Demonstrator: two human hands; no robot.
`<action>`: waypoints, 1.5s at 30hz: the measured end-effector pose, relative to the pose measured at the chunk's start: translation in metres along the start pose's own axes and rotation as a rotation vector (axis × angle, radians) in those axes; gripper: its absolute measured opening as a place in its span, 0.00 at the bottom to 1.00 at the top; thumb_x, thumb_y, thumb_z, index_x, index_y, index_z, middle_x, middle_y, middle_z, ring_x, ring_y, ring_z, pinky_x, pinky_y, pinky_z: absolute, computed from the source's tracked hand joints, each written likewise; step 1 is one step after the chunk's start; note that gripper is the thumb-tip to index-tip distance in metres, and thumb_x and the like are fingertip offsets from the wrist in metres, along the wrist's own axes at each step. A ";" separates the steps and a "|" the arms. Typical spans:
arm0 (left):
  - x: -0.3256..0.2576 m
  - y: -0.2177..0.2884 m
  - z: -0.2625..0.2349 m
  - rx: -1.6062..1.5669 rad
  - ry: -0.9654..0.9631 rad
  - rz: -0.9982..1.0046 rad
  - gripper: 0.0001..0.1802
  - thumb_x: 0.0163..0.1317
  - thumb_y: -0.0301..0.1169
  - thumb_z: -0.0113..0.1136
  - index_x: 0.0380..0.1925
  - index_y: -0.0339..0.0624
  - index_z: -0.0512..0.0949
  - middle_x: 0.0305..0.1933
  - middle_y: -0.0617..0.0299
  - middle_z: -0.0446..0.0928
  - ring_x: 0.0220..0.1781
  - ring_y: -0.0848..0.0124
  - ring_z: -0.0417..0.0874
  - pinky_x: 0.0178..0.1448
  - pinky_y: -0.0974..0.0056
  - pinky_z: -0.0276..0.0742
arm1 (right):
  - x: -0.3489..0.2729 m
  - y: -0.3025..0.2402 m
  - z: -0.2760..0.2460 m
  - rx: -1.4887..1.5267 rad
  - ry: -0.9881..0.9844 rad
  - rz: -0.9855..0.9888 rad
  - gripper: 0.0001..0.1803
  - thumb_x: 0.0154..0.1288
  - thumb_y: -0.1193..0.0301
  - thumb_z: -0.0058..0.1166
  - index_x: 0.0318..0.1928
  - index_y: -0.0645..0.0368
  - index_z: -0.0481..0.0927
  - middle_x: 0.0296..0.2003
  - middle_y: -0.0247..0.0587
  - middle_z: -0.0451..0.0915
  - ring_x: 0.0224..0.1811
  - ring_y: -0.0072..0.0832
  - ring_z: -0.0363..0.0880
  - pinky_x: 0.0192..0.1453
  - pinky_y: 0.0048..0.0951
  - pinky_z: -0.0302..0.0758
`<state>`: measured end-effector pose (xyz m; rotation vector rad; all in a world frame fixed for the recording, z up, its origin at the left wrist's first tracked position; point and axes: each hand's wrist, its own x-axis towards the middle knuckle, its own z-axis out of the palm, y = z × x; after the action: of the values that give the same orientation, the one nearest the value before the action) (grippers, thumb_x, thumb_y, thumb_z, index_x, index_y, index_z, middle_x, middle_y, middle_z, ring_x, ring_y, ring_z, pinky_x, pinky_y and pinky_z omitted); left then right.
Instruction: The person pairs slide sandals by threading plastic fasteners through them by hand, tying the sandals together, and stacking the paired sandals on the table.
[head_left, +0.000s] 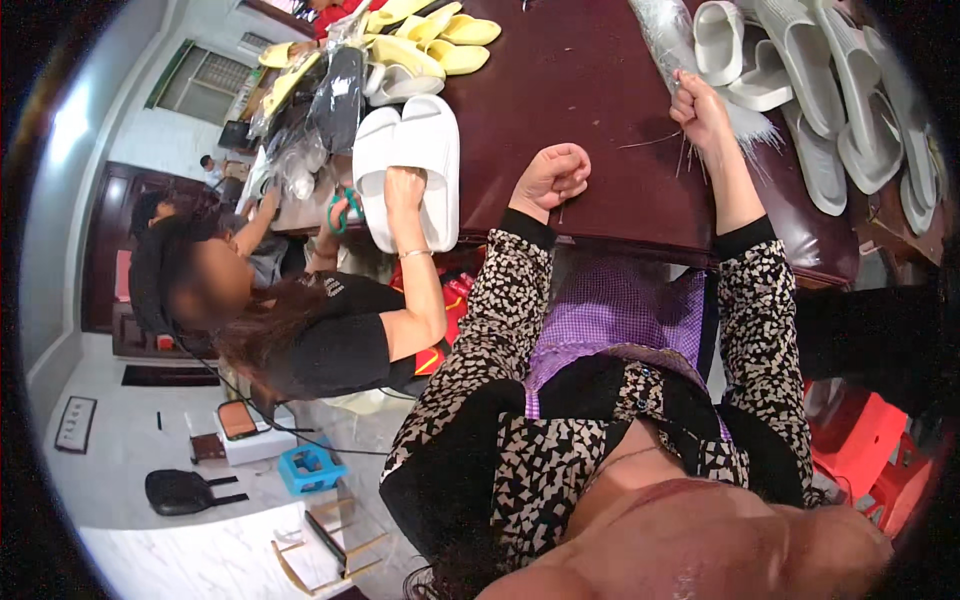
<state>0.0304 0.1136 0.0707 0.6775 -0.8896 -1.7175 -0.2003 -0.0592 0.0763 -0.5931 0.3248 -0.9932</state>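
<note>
Over the near part of the dark red table (590,85), my left hand (553,180) is curled into a loose fist; what it holds, if anything, is hidden. My right hand (702,108) is raised farther right with thumb and fingers pinched together, and whatever is between them is too small to name. Its fingertips are beside a long bundle of clear, thin plastic strands (668,38), whose loose ends fan out behind the wrist. A few fine loose strands lie on the tabletop left of that wrist. Grey slippers (815,90) lie right of the bundle.
To my left a co-worker holds a pair of white slippers (436,135) and green-handled scissors (343,210). Yellow slippers (465,30) and plastic-wrapped pieces pile up at the far left. Red plastic stools (855,440) stand at lower right, a blue stool (308,468) at lower left.
</note>
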 end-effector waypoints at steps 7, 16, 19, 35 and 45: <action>-0.002 0.002 0.004 -0.024 0.046 0.042 0.08 0.63 0.29 0.51 0.34 0.35 0.76 0.21 0.62 0.71 0.10 0.83 0.55 0.16 0.75 0.54 | -0.008 0.004 0.017 -0.246 -0.057 0.011 0.13 0.66 0.75 0.44 0.50 0.62 0.69 0.24 0.29 0.68 0.19 0.15 0.61 0.22 0.18 0.62; -0.006 0.002 0.010 -0.097 0.058 0.087 0.07 0.63 0.27 0.50 0.34 0.35 0.76 0.21 0.61 0.72 0.10 0.83 0.55 0.16 0.75 0.54 | -0.024 0.009 0.035 -0.442 -0.137 0.153 0.17 0.65 0.75 0.46 0.53 0.63 0.68 0.33 0.35 0.76 0.26 0.19 0.72 0.31 0.19 0.71; -0.008 0.001 0.013 -0.081 0.073 0.093 0.07 0.63 0.27 0.50 0.34 0.35 0.76 0.21 0.61 0.72 0.11 0.83 0.55 0.17 0.75 0.54 | -0.021 0.010 0.028 -0.445 -0.182 0.205 0.14 0.65 0.74 0.47 0.51 0.62 0.70 0.34 0.37 0.77 0.28 0.19 0.74 0.30 0.19 0.70; -0.063 -0.004 0.034 0.266 0.154 -0.103 0.08 0.57 0.26 0.57 0.32 0.31 0.74 0.21 0.60 0.71 0.17 0.78 0.66 0.20 0.74 0.59 | -0.024 0.003 0.028 -0.082 0.008 0.096 0.08 0.65 0.71 0.47 0.43 0.59 0.73 0.17 0.26 0.63 0.13 0.13 0.54 0.18 0.18 0.51; -0.128 0.016 0.071 0.475 0.174 -0.114 0.04 0.56 0.24 0.55 0.29 0.34 0.76 0.22 0.65 0.72 0.21 0.81 0.69 0.24 0.76 0.61 | -0.027 0.006 0.033 -0.186 0.022 0.032 0.08 0.65 0.71 0.46 0.41 0.61 0.73 0.15 0.24 0.62 0.11 0.13 0.51 0.16 0.18 0.49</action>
<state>0.0214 0.2499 0.1263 1.1928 -1.1643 -1.5238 -0.1936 -0.0233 0.0987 -0.7440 0.4478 -0.9452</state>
